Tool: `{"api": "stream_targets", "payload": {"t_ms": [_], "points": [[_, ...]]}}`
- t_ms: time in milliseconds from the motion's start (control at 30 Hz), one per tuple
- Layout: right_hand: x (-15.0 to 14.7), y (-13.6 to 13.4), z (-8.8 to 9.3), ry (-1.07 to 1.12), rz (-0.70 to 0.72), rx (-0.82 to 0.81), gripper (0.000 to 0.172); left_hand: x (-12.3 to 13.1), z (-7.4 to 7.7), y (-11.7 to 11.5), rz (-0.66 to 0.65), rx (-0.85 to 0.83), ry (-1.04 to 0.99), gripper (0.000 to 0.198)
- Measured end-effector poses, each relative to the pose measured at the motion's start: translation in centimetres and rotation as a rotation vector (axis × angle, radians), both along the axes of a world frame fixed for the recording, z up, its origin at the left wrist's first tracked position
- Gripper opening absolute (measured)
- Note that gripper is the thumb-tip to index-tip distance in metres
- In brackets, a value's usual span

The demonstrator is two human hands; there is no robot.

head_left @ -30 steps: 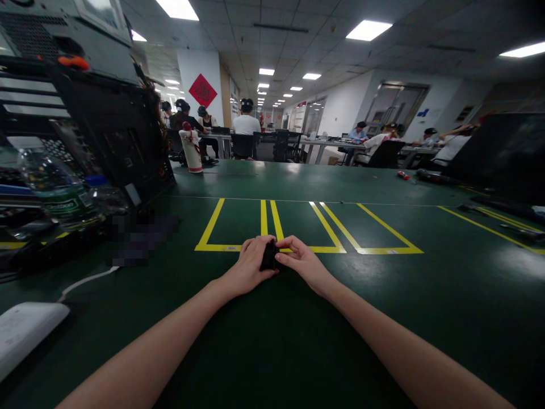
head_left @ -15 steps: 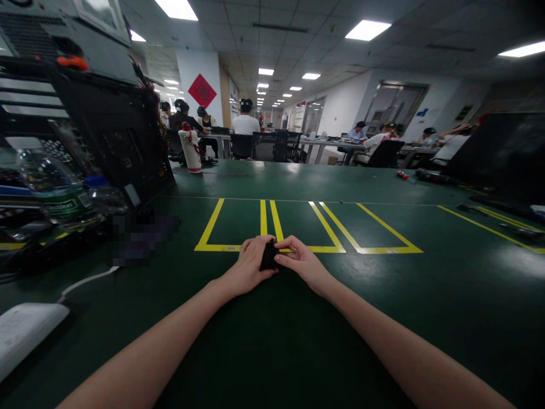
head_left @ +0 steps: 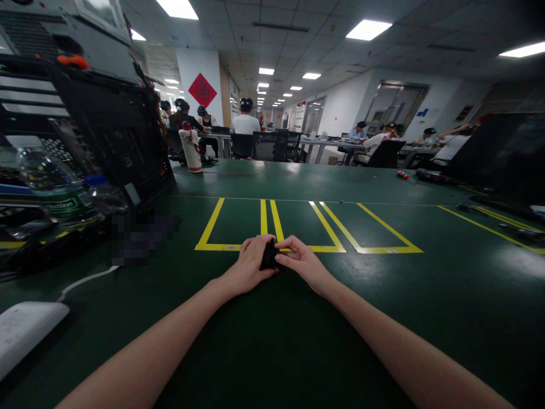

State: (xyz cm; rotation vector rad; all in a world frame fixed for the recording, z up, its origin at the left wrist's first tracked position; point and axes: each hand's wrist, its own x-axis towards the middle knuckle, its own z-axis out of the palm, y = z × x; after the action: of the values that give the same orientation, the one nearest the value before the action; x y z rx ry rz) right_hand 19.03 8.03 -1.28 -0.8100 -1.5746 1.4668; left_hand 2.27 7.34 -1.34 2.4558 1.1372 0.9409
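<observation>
A small black object (head_left: pixel 268 255) sits between my hands at the near edge of the yellow tape outlines (head_left: pixel 272 218); its kind is too dark to make out. My left hand (head_left: pixel 250 262) is wrapped round its left side, thumb at the near side and fingers over the far side. From the right, my right hand (head_left: pixel 301 261) brings thumb and forefinger up to the object's right side, the fingertips touching it or very close. Both forearms rest low over the green table (head_left: pixel 272 341).
To the left stand an opened computer case (head_left: pixel 110 130), plastic bottles (head_left: pixel 59 187) and a white power strip (head_left: pixel 25 329) with its cable. A white cylinder (head_left: pixel 191 149) stands at the table's far edge. Dark equipment (head_left: pixel 502 159) is at the right. Several people sit at tables beyond.
</observation>
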Motion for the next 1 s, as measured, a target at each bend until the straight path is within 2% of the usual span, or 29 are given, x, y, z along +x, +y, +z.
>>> {"api": "stream_targets", "payload": {"t_ms": [233,367,533,800,1000], "points": [[0.12,0.02,0.21,-0.037,-0.013,-0.014,0.031,-0.07,0.07,-0.14,0.012,-0.024,-0.003,0.057],[0.18,-0.02,0.23,-0.008,0.041,-0.014,0.029,-0.03,-0.16,-0.01,0.011,-0.007,-0.002,0.057],[-0.09,0.07,-0.13,0.014,0.013,0.02,0.022,0.01,-0.4,0.24,0.016,0.007,-0.003,0.059],[0.02,0.05,0.12,-0.021,0.015,0.004,0.032,-0.07,-0.07,-0.05,0.01,-0.023,-0.012,0.058],[0.18,-0.1,0.13,-0.017,0.03,0.003,0.025,-0.03,-0.01,-0.07,0.008,-0.026,-0.015,0.057]]}}
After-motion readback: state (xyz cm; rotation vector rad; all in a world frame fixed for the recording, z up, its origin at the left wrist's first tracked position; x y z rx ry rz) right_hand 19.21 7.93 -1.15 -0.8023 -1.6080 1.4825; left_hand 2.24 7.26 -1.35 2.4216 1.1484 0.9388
